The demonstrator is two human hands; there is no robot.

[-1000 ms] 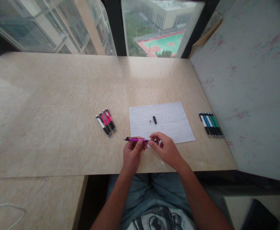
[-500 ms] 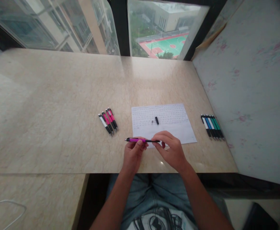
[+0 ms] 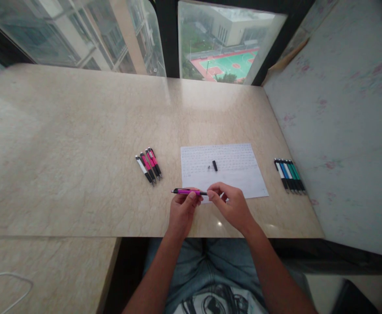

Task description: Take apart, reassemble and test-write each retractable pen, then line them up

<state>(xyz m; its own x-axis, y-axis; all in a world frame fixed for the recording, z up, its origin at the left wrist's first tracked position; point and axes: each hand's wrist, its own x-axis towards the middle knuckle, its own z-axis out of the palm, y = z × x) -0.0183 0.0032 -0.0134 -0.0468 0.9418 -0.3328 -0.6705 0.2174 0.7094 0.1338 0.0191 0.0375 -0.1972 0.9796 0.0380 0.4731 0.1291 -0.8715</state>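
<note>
My left hand (image 3: 181,213) is closed round the barrel of a purple ballpoint pen (image 3: 187,191), held level above the near edge of a written sheet of paper (image 3: 223,174). The pen's clicker end points left, and a thin dark front part sticks out to the right. My right hand (image 3: 231,205) pinches that front end between thumb and fingers, which hide its tip. Beyond the hands, a black pen grip (image 3: 214,165) lies on the paper. Beside it is a small metallic piece (image 3: 208,167), probably a pen tip.
Several pens (image 3: 148,165), pink and white with black grips, lie left of the paper. Another row of pens (image 3: 289,175), white, blue and green, lies by the wall (image 3: 341,131) at right. A white cable (image 3: 27,285) rests on the lower surface at left.
My right fingers have shifted slightly left along the pen's front end, and the dark tip seen beyond them before is now hidden. My left hand keeps its hold.
</note>
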